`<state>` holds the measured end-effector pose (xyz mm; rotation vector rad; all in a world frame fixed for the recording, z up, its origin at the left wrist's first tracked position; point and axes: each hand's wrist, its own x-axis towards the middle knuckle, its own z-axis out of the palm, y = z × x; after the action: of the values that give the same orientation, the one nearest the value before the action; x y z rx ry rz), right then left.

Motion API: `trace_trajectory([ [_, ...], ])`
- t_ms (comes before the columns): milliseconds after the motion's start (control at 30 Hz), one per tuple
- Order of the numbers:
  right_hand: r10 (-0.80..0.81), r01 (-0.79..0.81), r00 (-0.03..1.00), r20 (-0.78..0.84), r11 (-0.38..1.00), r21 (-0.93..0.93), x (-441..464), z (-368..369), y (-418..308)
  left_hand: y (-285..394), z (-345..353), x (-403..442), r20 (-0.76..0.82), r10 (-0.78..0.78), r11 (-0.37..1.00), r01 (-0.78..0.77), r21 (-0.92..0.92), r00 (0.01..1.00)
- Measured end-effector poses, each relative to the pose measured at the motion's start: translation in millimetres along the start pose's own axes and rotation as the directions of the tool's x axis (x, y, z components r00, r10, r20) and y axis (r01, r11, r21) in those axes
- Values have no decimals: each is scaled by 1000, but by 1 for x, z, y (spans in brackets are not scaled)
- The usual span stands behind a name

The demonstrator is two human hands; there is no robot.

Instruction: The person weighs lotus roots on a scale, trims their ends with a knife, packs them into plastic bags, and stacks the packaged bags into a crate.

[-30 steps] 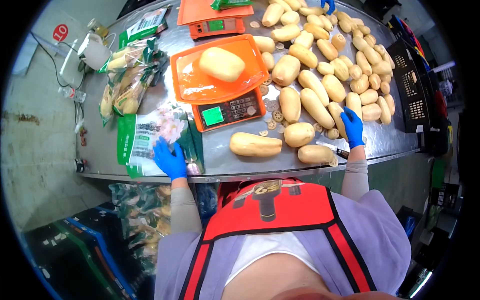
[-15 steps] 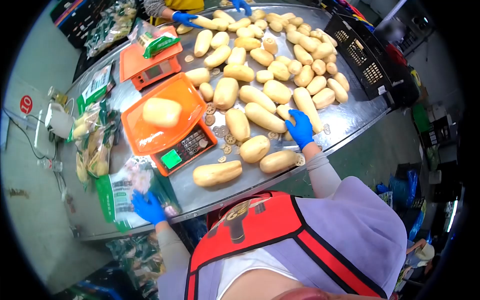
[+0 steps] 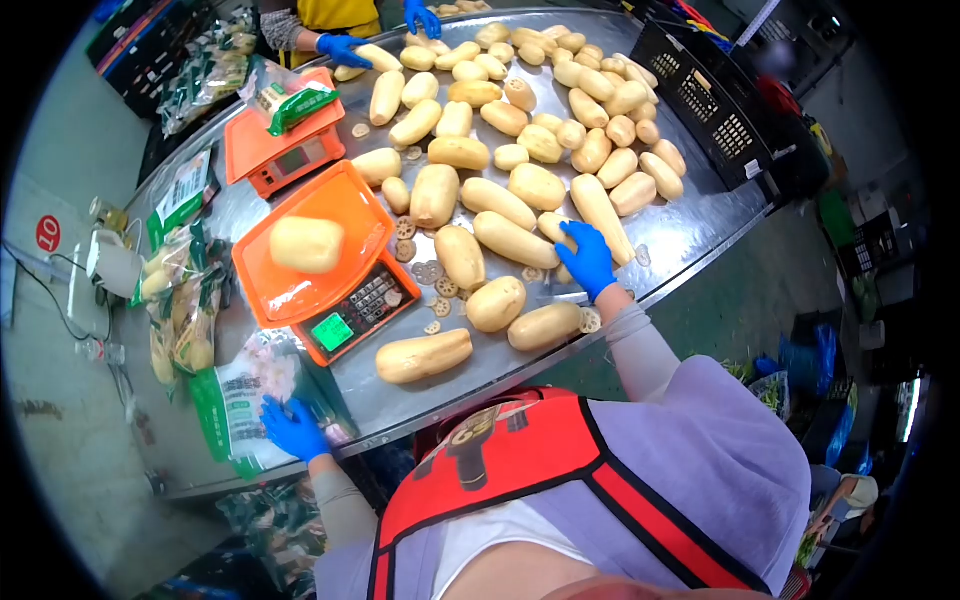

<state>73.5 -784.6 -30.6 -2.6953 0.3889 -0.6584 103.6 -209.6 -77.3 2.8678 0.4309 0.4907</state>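
Note:
My left hand wears a blue glove and lies with its fingers spread on a green-and-clear plastic bag at the table's front left. My right hand, also gloved in blue, has its fingers curved over the end of a pale lotus root, partly hidden by the hand. Beside it are a long lotus root and another lotus root. One peeled lotus root piece sits on the orange scale, whose display glows green.
Many lotus roots cover the steel table, with cut slices among them. A second orange scale holds a filled bag. A black crate stands far right. Another person's gloved hand works at the far edge.
The view has shifted slightly, so the table's contents appear a little further left. Both my hands keep nearly the same places. The other person's hands have moved slightly at the far edge.

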Motion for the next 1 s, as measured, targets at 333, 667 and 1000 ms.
trace_trajectory([
  [333, 89, -95, 987, -137, 995, -37, 127, 19, 76, 3, -5, 0, -14, -14, 1000, 14, -6, 1000],
  [667, 196, -181, 976, 99, 973, -142, 201, 49, 100, 11, -11, 0, -11, 17, 1000, -17, 11, 1000],
  [1000, 304, -419, 846, 438, -128, 899, 170, 6, 24, 10, -11, 1, -12, 20, 999, -20, 48, 1000],
])
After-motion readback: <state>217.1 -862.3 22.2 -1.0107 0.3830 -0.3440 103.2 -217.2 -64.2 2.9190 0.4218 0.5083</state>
